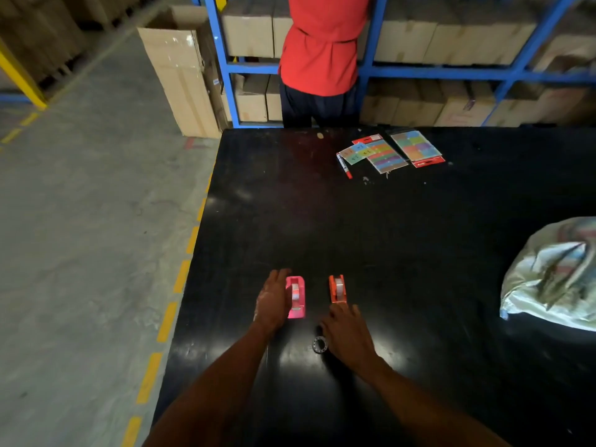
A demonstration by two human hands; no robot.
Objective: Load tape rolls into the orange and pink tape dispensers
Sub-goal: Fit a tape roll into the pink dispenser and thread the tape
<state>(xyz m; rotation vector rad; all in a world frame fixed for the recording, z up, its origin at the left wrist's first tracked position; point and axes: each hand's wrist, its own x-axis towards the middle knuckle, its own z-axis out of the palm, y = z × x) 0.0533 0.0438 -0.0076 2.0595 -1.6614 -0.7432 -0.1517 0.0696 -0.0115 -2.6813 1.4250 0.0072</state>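
Note:
Two tape dispensers stand side by side on the black table point(403, 237). The pink dispenser point(297, 297) is on the left with a clear tape roll seated in it. The orange dispenser point(337, 289) on the right also holds a clear roll. My left hand point(274, 300) lies flat against the pink dispenser's left side, fingers extended. My right hand point(346, 333) rests on the table just in front of the orange dispenser, fingertips touching its near end. A small dark ring, like a tape core point(320, 344), lies on the table beside my right hand.
Colour-swatch cards point(395, 150) and a red marker point(344, 165) lie at the table's far side. A crumpled plastic sack point(554, 275) sits at the right edge. A person in a red shirt point(322, 46) stands behind the table at blue shelves of cartons. The table's left edge drops to the floor.

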